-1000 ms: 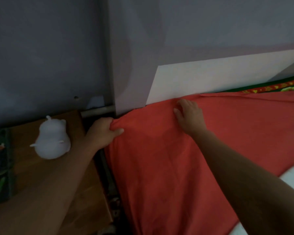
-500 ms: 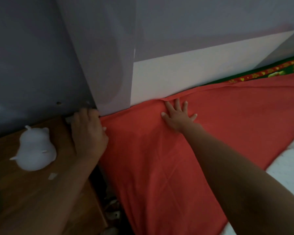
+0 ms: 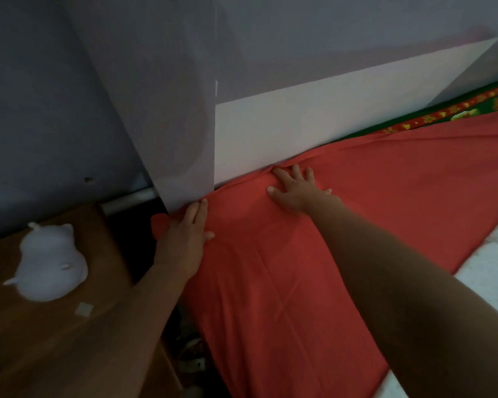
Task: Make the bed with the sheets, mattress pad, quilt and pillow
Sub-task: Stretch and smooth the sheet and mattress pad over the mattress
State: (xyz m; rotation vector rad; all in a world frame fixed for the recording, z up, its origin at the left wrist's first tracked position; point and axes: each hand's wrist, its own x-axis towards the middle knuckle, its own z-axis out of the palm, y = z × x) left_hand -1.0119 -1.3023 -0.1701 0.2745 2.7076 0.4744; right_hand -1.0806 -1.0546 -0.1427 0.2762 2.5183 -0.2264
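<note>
Beside wall (image 3: 299,130): sheet (image 3: 270,282), left hand (image 3: 184,242) and right hand (image 3: 296,191) pressed flat on it (gripping nothing), probably smoothing its edge for tucking.

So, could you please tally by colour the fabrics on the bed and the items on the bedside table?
Red: 1, the sheet
White: 2, the mattress pad and the animal figure
Green patterned: 1, the mat
Pale: 1, the square sticker
Total: 5

You find the red sheet (image 3: 299,268) spread flat over the white mattress pad (image 3: 486,268). Beside it, the wooden side table (image 3: 69,346) carries a white animal-shaped figure (image 3: 51,265).
</note>
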